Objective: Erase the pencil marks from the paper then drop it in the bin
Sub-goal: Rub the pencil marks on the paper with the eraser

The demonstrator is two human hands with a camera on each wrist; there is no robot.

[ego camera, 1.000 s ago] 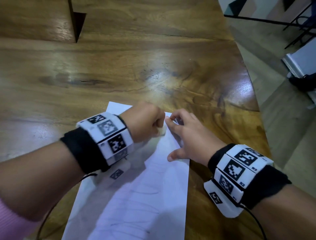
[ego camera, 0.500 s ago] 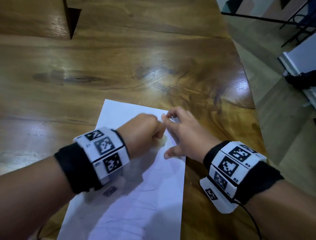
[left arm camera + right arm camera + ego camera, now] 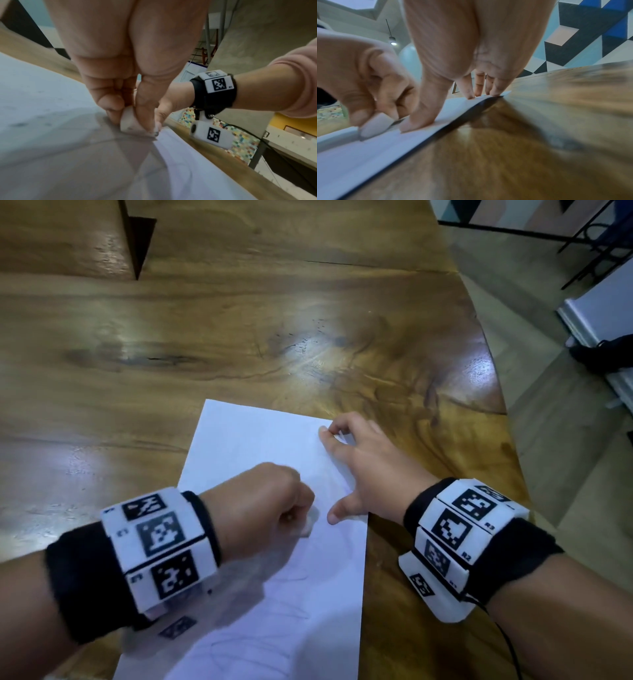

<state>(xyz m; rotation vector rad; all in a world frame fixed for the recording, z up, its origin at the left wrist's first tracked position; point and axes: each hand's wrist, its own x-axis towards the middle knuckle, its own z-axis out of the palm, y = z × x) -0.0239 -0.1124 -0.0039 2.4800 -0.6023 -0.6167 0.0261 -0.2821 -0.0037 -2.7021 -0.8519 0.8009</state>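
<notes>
A white sheet of paper [image 3: 260, 446] with faint pencil scribbles lies on the wooden table [image 3: 239, 337]. My left hand [image 3: 270, 505] is curled into a fist over the sheet's middle and pinches a small white eraser [image 3: 128, 123], whose tip presses on the paper [image 3: 51, 101]. The same eraser [image 3: 375, 124] shows in the right wrist view beside my right thumb. My right hand [image 3: 359, 467] is spread flat along the sheet's right edge, fingertips [image 3: 477, 93] and thumb pressing the paper [image 3: 385, 146] down. No bin is in view.
The table's curved right edge [image 3: 496, 392] drops to a tiled floor. A dark triangular notch [image 3: 138, 241] cuts into the tabletop at the far left. Black metal furniture legs [image 3: 596, 237] and a white panel stand on the floor to the right.
My left hand with the eraser has slid toward me down the sheet, uncovering its upper part. The right hand has stayed pressed on the right edge, fingers spread wider.
</notes>
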